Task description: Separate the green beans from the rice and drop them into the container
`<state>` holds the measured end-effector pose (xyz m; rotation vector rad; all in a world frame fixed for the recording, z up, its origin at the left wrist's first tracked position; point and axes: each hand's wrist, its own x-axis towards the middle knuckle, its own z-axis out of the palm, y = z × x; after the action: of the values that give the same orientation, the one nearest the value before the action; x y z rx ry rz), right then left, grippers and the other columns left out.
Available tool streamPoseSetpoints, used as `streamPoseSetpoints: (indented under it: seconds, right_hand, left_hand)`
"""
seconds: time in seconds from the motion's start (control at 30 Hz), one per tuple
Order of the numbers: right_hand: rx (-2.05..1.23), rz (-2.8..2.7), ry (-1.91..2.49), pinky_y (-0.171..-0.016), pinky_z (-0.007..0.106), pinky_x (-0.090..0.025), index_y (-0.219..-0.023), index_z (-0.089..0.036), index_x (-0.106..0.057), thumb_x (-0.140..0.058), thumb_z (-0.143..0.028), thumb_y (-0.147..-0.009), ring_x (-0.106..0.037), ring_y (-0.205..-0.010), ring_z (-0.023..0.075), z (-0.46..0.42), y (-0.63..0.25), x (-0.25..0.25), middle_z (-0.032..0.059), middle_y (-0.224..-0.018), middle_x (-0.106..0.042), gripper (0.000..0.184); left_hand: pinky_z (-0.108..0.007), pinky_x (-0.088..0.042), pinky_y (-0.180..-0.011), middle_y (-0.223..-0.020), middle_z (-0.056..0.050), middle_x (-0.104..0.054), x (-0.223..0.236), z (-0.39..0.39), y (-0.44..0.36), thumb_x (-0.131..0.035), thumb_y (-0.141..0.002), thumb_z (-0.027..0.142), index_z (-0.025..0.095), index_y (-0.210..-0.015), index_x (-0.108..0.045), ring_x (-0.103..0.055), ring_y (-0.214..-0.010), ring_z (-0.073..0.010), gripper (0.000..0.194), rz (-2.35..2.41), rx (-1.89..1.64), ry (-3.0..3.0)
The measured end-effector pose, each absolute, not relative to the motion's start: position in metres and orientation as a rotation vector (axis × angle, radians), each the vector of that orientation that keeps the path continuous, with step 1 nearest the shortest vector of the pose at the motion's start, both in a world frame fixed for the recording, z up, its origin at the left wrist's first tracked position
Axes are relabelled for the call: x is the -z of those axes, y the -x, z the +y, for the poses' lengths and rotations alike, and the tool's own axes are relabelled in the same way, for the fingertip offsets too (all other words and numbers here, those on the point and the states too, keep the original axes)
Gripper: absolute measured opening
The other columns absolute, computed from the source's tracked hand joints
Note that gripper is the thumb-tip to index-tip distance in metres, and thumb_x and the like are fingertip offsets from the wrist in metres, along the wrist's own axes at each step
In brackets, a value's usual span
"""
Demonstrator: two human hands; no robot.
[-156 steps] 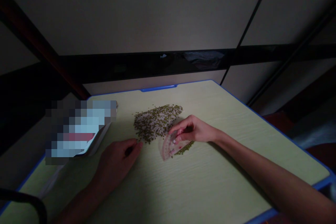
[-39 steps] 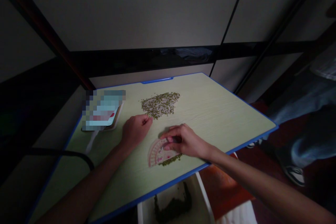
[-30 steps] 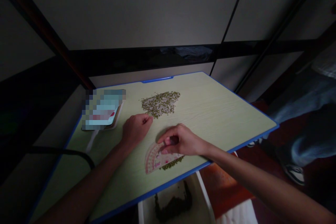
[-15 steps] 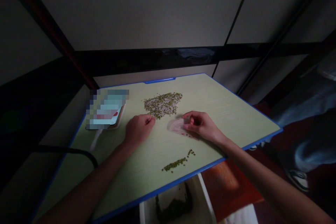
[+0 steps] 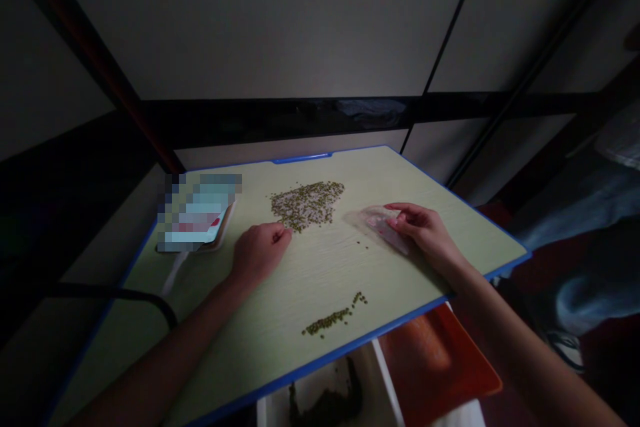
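Lane open between mixed grain spread [image 5: 307, 207] and near bean row [image 5: 327, 321]; left hand [image 5: 261, 250] blocks left, right hand [image 5: 417, 223] with protractor [image 5: 383, 230] right.

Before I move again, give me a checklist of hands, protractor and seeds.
1. Protractor in the right hand's grip: ok, held by the fingers.
2. Protractor lifted off the table: cannot tell, blurred.
3. Left hand apart from the protractor: ok, beside the large seed patch.
4. Left hand holding nothing: cannot tell, fingers curled.
5. All seeds gathered: not ok, two stray seeds lie between the patch and the near row.
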<state>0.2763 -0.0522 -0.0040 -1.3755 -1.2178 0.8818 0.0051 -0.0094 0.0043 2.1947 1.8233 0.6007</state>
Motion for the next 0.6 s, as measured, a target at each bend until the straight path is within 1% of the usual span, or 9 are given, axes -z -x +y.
streamPoseSetpoints:
  seconds: [0.13,0.27,0.47,0.6]
  right_hand:
    - [-0.766,-1.370,1.519,-0.044,0.023,-0.028,-0.094,-0.010,-0.063,-0.062,-0.033,-0.062,-0.037,-0.045,0.0076,-0.040,-0.287,0.005,-0.0037,-0.052,-0.046,0.039]
    - [-0.703,-1.555,1.571,-0.043,0.023,-0.028,-0.097,-0.008,-0.064,-0.059,-0.034,-0.067,-0.036,-0.044,0.0079,-0.039,-0.283,0.006,-0.0028,-0.051,-0.046,0.041]
    - [-0.804,-1.718,1.521,-0.043,0.022,-0.028,-0.101,-0.008,-0.065,-0.057,-0.032,-0.070,-0.035,-0.044,0.0080,-0.048,-0.275,0.001,-0.0028,-0.049,-0.045,0.040]
    - [-0.840,-1.753,1.507,-0.042,0.021,-0.027,-0.102,-0.010,-0.066,-0.059,-0.029,-0.070,-0.032,-0.045,0.0071,-0.055,-0.268,-0.001,-0.0037,-0.049,-0.043,0.039]
  left_hand:
    - [-0.025,-0.016,-0.050,-0.045,0.004,-0.030,-0.003,-0.009,-0.005,-0.039,-0.073,0.038,0.020,-0.045,-0.031,-0.033,-0.046,-0.0100,0.034,1.821,-0.608,-2.196]
    - [-0.025,-0.016,-0.050,-0.045,0.004,-0.030,-0.003,-0.009,-0.005,-0.039,-0.073,0.037,0.020,-0.045,-0.030,-0.033,-0.046,-0.0101,0.034,1.822,-0.607,-2.189]
    - [-0.025,-0.017,-0.050,-0.045,0.004,-0.030,-0.003,-0.009,-0.005,-0.039,-0.073,0.037,0.020,-0.045,-0.030,-0.033,-0.046,-0.0101,0.034,1.829,-0.604,-2.182]
    - [-0.025,-0.016,-0.050,-0.045,0.004,-0.030,-0.004,-0.010,-0.005,-0.040,-0.073,0.036,0.020,-0.045,-0.031,-0.033,-0.046,-0.0103,0.034,1.833,-0.597,-2.181]
